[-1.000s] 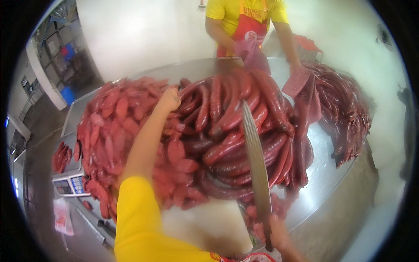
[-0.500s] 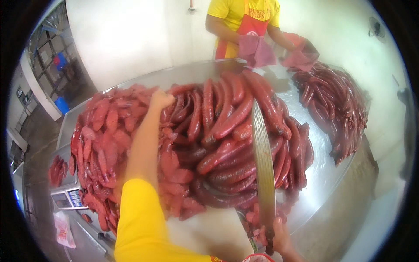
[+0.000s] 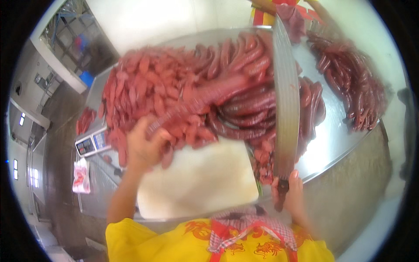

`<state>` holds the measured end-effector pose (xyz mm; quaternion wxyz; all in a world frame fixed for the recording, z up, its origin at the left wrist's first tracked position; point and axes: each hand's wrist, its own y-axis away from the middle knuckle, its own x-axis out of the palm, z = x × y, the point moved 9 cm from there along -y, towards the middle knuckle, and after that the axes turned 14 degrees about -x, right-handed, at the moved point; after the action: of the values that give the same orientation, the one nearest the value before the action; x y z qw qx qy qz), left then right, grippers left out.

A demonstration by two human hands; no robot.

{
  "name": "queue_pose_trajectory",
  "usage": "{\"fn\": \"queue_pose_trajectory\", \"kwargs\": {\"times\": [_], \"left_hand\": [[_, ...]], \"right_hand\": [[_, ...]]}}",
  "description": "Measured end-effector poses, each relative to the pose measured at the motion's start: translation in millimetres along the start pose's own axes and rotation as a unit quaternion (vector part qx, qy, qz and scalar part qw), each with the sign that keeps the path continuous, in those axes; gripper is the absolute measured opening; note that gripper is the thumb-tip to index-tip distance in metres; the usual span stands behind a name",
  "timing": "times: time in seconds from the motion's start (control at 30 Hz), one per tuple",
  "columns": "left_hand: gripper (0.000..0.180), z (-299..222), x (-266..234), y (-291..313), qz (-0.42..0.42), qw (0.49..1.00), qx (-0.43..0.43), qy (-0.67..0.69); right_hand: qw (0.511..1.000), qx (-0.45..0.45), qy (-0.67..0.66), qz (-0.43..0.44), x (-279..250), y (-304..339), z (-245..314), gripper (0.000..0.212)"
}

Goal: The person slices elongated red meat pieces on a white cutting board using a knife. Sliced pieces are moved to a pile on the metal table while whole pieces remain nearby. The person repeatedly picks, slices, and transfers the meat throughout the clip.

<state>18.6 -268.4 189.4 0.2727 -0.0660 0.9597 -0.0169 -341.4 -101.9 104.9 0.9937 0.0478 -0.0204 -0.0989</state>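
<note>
My left hand (image 3: 144,146) is closed round the near end of a long, dark red sausage (image 3: 198,102). Smeared by motion, the sausage slants up and to the right above the piles. In my right hand (image 3: 297,192) is the dark handle of a large knife (image 3: 286,100), its broad blade pointing away from me. A white cutting board (image 3: 198,181) lies on the table in front of my body. Behind it are a heap of cut sausage pieces (image 3: 139,83) on the left and a pile of whole sausages (image 3: 248,107) to the right.
A second bunch of sausages (image 3: 351,83) lies at the far right of the metal table (image 3: 325,135). Left of the heap stands a digital scale (image 3: 92,143) with sausage pieces on it, near a plastic bag (image 3: 81,175). Across the table, a co-worker holds a reddish cloth (image 3: 291,22).
My left hand has come back from the far pile toward the board, drawing a long sausage with it. The knife stays in my right hand. The view has tilted down toward my body.
</note>
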Motion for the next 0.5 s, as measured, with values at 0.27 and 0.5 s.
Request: {"fn": "queue_pose_trajectory", "kwargs": {"times": [0.27,0.5], "left_hand": [[0.054,136,60,138,0.117,0.864,0.133,-0.471],[0.059,89,111,149,-0.019,0.918,0.148,-0.367]], "right_hand": [[0.974,0.076,0.14,0.163,-4,19,-36,0.062],[0.908,0.056,0.321,0.263,-9,4,-61,0.062]]}}
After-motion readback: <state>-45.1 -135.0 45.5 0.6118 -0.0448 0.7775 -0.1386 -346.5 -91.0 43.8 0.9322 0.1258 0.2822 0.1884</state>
